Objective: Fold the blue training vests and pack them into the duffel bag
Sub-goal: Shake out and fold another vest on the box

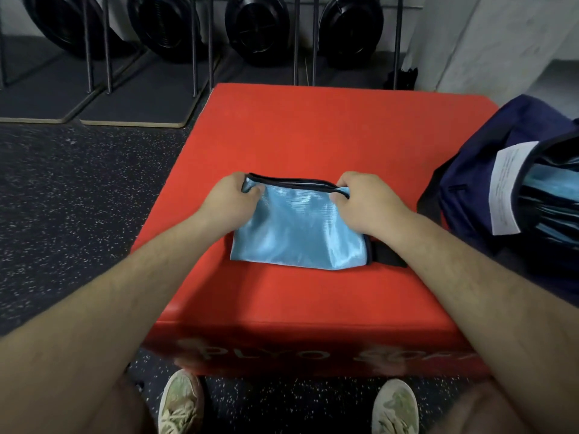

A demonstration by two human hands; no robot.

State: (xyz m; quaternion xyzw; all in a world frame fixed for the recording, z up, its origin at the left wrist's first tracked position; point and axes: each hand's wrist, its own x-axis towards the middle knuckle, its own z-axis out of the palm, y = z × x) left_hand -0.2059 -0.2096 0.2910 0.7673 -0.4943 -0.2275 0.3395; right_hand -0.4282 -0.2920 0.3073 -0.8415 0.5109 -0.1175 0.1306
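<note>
Your left grip [233, 195] and right grip [366, 198] were bare. The left forearm [125, 283] and right forearm [463, 277] ran uncovered and lightly haired to the lower corners of the frame. At the bottom edge you wore pale cream-green lace-up trainers, left shoe [180, 402] and right shoe [394, 408].

1. vest [297, 227]: glossy satin-like lt-blue cloth w/ fine ribbing; dark matt cloth binding at edges.
2. plyo box [313, 126]: smooth red covering, vinyl-looking, low sheen.
3. duffel bag [470, 183]: navy woven cloth, matt.
4. label [507, 189] on bag: white, paper-like, matt, printed.
5. floor [78, 198]: black speckled, rubber-looking, grainy.
6. rack bars [108, 57]: dull grey metal. plates [257, 23]: black, semi-gloss.
</note>
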